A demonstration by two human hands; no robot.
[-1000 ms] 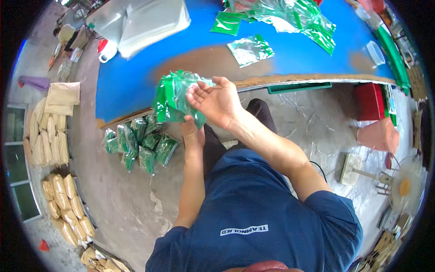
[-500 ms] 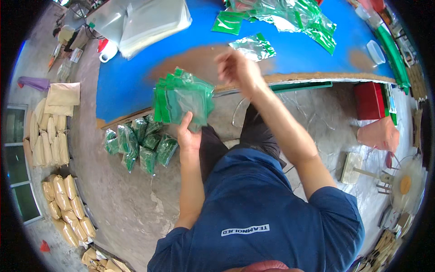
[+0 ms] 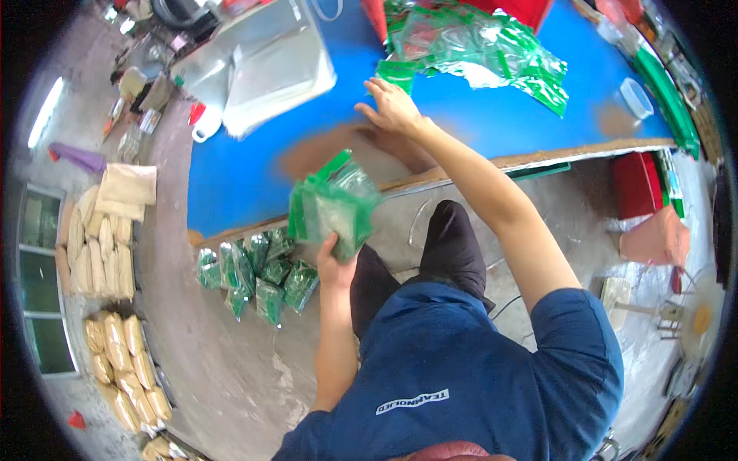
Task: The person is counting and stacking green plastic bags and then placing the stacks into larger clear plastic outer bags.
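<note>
In my left hand (image 3: 337, 261) is a fanned stack of clear plastic bags with green edges (image 3: 327, 207), gripped at its lower end, with the thumb lying on top. The stack is held up at the table's near edge, slightly blurred. My right hand (image 3: 393, 107) reaches over the blue table (image 3: 254, 165) with its fingers stretched out and holds nothing. Its fingertips are at a green-edged bag (image 3: 397, 74) at the near left of a loose pile of similar bags (image 3: 484, 50); whether they touch it I cannot tell.
Several packed green bundles (image 3: 269, 300) lie on the floor left of my legs. Large clear plastic sheets (image 3: 280, 73) and a white jug with a red cap (image 3: 205, 123) are on the table's left. A clear tub (image 3: 636, 98) sits at the right, above a red bin (image 3: 636, 184).
The single bag that lay near my right hand is gone from the table, and a bag now sticks out at the stack's top right. My right hand has stretched toward the pile.
</note>
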